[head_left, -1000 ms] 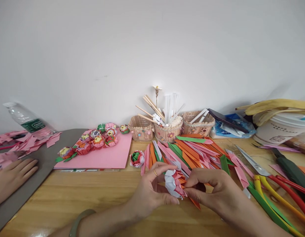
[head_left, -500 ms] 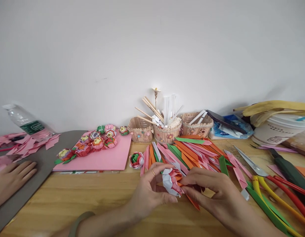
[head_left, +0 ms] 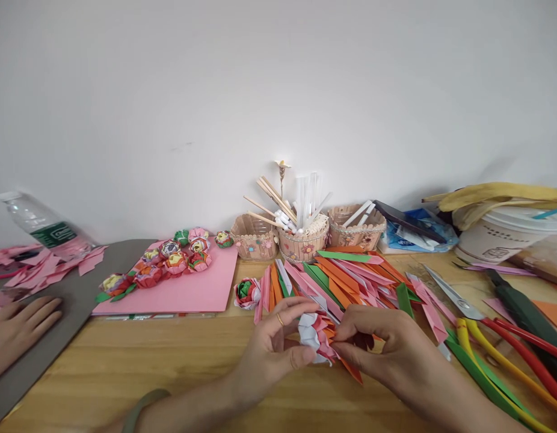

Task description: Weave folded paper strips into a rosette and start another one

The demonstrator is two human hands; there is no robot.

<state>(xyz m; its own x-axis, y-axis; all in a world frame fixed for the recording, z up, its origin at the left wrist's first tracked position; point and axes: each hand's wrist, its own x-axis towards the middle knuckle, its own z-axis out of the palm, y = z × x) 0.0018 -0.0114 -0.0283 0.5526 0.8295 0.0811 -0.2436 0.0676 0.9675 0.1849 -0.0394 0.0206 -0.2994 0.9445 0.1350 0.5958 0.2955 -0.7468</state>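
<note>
A folded paper flower point(head_left: 315, 337), white outside with pink and orange layers, is between my two hands above the wooden table. My left hand point(head_left: 278, 343), with a ring on one finger, grips its white side between thumb and fingers. On the other side, my right hand point(head_left: 378, 340) pinches at the orange folds; its fingertips partly hide what they hold. Just behind lies a heap of folded paper strips point(head_left: 341, 279) in orange, pink, green and white. A finished-looking green, red and white paper flower point(head_left: 248, 293) sits left of the strips.
Several paper flowers point(head_left: 175, 263) lie on pink paper point(head_left: 206, 294). Baskets point(head_left: 303, 245) with sticks stand by the wall. Scissors point(head_left: 470, 310) and a lidded tub point(head_left: 499, 234) are at right. Another person's hand point(head_left: 26, 328) rests on a grey mat point(head_left: 75, 328) near a bottle point(head_left: 48, 225).
The view has shifted slightly. The held flower has turned a little in my left hand, and my right fingers have changed their pinch at its orange folds.
</note>
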